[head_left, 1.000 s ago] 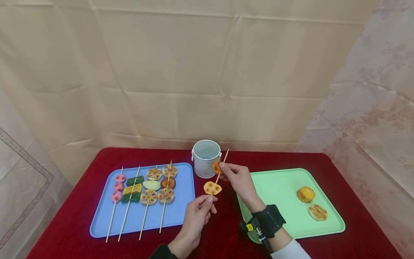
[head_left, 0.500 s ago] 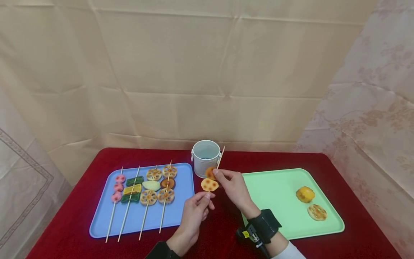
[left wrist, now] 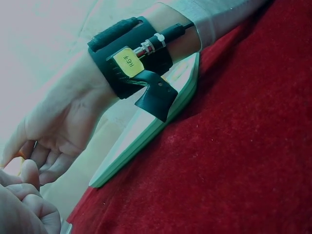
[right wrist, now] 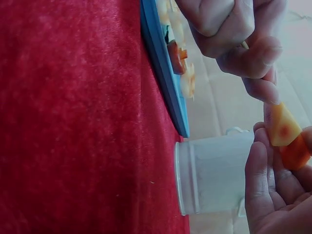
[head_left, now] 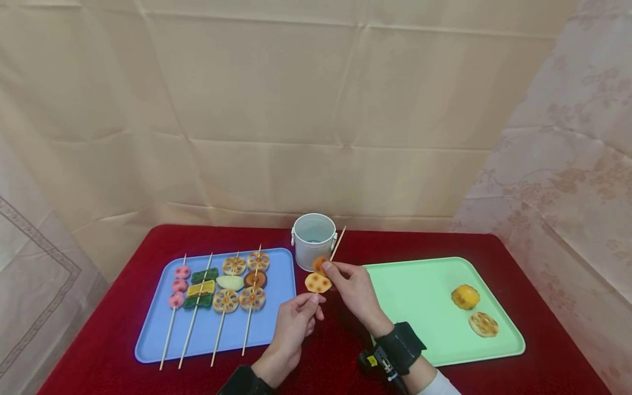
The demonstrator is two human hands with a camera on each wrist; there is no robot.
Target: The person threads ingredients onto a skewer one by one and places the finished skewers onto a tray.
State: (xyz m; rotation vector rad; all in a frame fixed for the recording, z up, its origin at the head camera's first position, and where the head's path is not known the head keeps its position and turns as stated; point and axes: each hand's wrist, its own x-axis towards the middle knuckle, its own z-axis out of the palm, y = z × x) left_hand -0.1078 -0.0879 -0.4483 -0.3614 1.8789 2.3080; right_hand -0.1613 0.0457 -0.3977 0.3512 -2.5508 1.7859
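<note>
My left hand (head_left: 293, 323) pinches a thin wooden skewer just below a pale yellow slice (head_left: 318, 283) with brown spots. Above that slice an orange-brown slice (head_left: 320, 265) is on the skewer (head_left: 338, 242), pinched by the thumb and fingers of my right hand (head_left: 356, 293). The skewer's pointed end sticks out past it, up and to the right. In the right wrist view the yellow slice (right wrist: 284, 127) and the orange slice (right wrist: 295, 153) sit close together. Fingers hide most of both slices in the left wrist view.
A blue tray (head_left: 207, 351) on the left bears several loaded skewers. Behind the hands stands a white bucket (head_left: 312, 249). A green tray (head_left: 419, 307) on the right holds a yellow lumpy piece (head_left: 466, 297) and a lotus root slice (head_left: 484, 324). Red cloth (head_left: 340, 356) covers the table.
My right hand has slid the orange-brown slice down the skewer, close to the yellow slice. Both hands and the skewer have shifted slightly left.
</note>
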